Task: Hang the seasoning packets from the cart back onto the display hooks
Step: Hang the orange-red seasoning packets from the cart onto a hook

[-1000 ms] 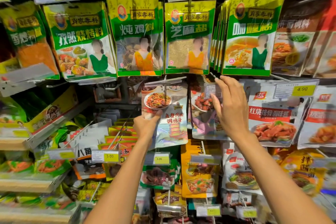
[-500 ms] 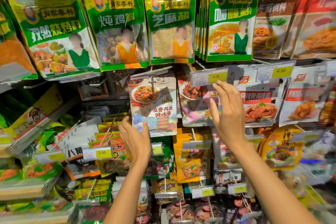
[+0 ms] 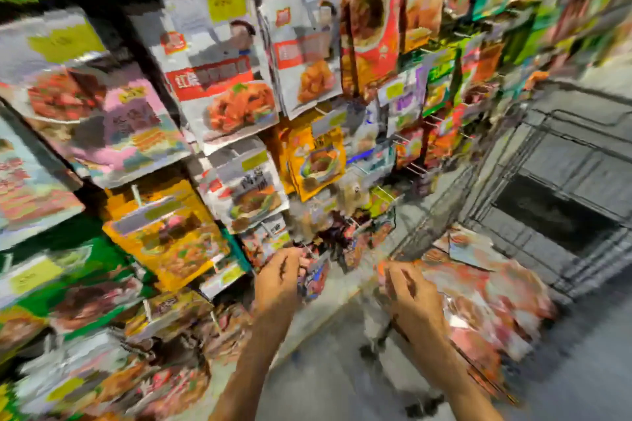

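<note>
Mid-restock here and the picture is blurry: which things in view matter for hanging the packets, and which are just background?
Job:
- loose packets in the cart
- wire cart
- display hooks
- left hand, right hand, both low near the cart; grip too blurred to tell

Background:
- hung packets
- yellow price tags
- floor
</note>
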A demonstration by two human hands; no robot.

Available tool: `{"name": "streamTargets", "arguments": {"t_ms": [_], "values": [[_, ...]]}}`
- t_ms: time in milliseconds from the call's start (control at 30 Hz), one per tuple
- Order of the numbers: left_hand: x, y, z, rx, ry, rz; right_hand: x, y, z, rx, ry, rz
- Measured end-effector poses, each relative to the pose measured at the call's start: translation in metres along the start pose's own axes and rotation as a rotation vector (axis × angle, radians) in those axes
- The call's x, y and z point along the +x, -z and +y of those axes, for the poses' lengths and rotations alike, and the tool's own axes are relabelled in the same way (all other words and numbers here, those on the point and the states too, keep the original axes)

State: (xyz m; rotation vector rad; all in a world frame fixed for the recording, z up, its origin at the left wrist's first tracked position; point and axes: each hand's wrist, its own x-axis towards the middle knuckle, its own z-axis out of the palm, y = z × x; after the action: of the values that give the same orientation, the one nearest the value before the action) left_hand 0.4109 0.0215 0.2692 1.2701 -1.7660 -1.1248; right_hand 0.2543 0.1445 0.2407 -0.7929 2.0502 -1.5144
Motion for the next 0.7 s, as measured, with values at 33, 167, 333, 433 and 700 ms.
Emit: {"name": "streamTargets", "arguments": {"t_ms": [33,167,333,433,700], "values": [[-0.008,-0.026,-0.001,0.041,-0.010,-0.067,-0.004,0.023,0.016,-0.028,-0.029,0.027],[-0.040,-0.116,-0.006,0.128,-0.020,-0.312,-0.014,0.105,0.062,-0.075,-0.161,0.154],[-0.049,-0.197,0.004,0.256,-0.167,-0.518,-0.018,0.166,0.100,-0.002,-0.265,0.393],[-0.036,-0.236,0.010,0.295,-0.213,-0.628,-0.005,0.186,0.119,0.087,-0.326,0.503],[0.048,-0.370,0.000,0.377,-0.267,-0.819,0.084,0.213,0.181,0.018,-0.444,0.655]]}}
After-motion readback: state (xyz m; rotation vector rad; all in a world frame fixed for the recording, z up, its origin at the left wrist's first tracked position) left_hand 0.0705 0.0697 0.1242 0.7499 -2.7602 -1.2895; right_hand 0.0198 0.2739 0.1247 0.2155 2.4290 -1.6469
